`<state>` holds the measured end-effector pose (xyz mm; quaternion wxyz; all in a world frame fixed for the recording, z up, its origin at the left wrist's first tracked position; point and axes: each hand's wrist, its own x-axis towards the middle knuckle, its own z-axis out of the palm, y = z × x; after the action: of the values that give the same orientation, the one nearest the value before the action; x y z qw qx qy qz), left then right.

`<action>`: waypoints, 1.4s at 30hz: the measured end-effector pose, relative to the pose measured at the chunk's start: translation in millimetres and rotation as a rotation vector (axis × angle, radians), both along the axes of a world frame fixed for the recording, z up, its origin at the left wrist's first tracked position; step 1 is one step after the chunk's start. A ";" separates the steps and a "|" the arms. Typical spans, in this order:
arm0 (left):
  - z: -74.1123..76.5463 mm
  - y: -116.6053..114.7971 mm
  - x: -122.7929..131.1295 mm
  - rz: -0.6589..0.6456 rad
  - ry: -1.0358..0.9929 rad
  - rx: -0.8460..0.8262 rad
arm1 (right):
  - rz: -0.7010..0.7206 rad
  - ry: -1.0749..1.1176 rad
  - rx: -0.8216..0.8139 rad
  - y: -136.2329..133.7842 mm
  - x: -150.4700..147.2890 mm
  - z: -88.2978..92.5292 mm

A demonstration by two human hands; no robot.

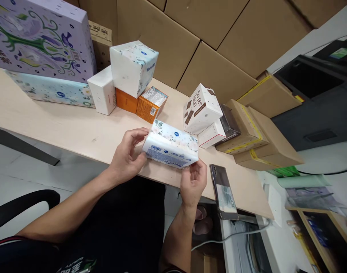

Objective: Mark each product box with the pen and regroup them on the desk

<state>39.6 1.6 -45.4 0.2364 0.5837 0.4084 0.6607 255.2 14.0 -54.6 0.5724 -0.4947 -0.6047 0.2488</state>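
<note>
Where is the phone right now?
In the head view, the phone lies right of centre, at the near edge of the table, just right of the person's right hand.

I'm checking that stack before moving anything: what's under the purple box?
A blue-and-white floral pack, its front side showing. The purple box covers its top, so anything farther back is hidden.

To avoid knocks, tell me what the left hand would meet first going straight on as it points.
Most likely the floral pack: the left hand seems to hold its end.
</note>
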 end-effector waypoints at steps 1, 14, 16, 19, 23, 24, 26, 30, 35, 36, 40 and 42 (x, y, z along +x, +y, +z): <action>-0.8 -0.2 0.1 0.012 0.011 -0.005 | -0.009 -0.006 -0.002 0.5 -0.5 0.4; 9.1 -2.5 -1.8 0.089 0.393 0.022 | -0.295 -0.059 0.090 10.8 8.5 12.8; 10.6 -2.8 -0.9 0.087 0.412 0.031 | -0.369 -0.240 0.084 20.4 17.0 20.4; 11.2 -3.3 0.7 0.091 0.409 0.033 | -0.326 -0.597 -0.060 34.3 26.8 32.6; 10.0 -3.9 3.9 0.114 0.439 0.032 | -0.257 -0.959 -0.319 43.4 27.1 43.0; 9.3 -4.0 4.7 0.124 0.449 0.034 | -0.262 -1.003 -0.349 44.0 25.7 43.7; 7.9 -4.2 6.4 0.142 0.466 0.031 | -0.273 -1.041 -0.363 44.3 23.5 43.0; 7.1 -5.3 8.5 0.168 0.521 0.049 | -0.274 -0.999 -0.304 44.9 24.7 36.3; 11.9 -6.9 9.2 0.230 0.633 0.032 | -0.317 -0.742 -0.123 48.9 32.0 28.0; 12.9 -6.8 9.3 0.242 0.652 0.026 | -0.333 -0.659 -0.082 49.3 32.8 26.7; 15.1 -4.7 11.8 0.296 0.718 0.034 | -0.427 -0.335 0.029 47.8 30.6 23.2; 15.3 -3.2 14.6 0.328 0.747 0.033 | -0.468 -0.205 0.064 45.7 27.8 22.6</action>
<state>54.2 -1.5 -30.0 -0.0462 0.7145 0.5431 0.4386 283.0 59.7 -32.1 0.5656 -0.6253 -0.5363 0.0389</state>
